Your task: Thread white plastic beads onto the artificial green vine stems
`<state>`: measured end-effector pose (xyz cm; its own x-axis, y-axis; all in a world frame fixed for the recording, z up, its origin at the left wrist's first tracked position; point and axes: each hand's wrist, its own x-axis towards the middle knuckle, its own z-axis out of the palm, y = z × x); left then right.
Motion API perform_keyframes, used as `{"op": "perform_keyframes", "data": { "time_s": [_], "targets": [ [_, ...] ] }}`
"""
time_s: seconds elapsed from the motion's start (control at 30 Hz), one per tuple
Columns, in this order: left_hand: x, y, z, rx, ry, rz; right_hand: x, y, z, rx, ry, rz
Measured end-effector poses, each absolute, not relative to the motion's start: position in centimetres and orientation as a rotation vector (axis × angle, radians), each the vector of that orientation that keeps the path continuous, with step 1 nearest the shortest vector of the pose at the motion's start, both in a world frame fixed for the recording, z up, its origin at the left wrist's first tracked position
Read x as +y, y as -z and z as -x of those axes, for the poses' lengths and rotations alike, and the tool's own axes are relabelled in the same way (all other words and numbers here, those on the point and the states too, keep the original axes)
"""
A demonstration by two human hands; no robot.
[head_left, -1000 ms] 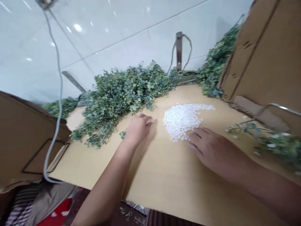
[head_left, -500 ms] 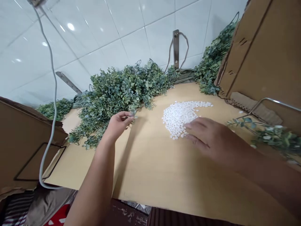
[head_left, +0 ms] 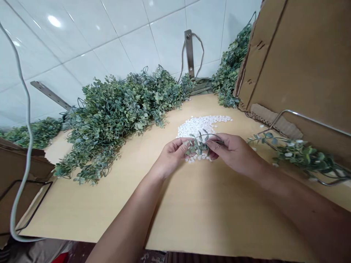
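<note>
From here I see left hand (head_left: 173,154) and right hand (head_left: 234,150) both pinching one green sprig (head_left: 201,145); a leafy heap (head_left: 123,104) lies far left.

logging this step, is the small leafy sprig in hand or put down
In hand: the left hand and right hand both grip the leafy sprig between thumb and fingers, in front of the white discs.
</note>
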<state>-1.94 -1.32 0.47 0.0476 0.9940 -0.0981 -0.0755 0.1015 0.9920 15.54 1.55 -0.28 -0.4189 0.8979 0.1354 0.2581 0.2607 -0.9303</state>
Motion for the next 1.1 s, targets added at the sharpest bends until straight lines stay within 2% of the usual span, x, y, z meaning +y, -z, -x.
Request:
{"op": "perform_keyframes", "data": {
  "time_s": [0.2,0.37,0.63,0.8,1.1],
  "targets": [
    [-1.6,-0.5,1.9,1.158,-1.19,-1.105,1.3,0.5,-15.2,-1.568,-1.301,1.099],
    [-1.4,-0.4,1.8,1.223,-1.254,-1.171,1.2,0.5,-15.4,-1.714,-1.334,0.974],
    [-1.8,-0.7,1.1,1.233,-1.227,-1.04,0.9,0.3,-15.0,-1.837,-1.327,0.923],
    [-2.1,-1.0,0.4,1.176,-1.159,-1.039,0.6,0.3,-14.8,-1.91,-1.194,0.975],
    [-2.0,-0.8,1.2,1.217,-1.128,-1.19,0.8,-0.5,-15.5,-1.748,-1.148,0.966]
  ]
}}
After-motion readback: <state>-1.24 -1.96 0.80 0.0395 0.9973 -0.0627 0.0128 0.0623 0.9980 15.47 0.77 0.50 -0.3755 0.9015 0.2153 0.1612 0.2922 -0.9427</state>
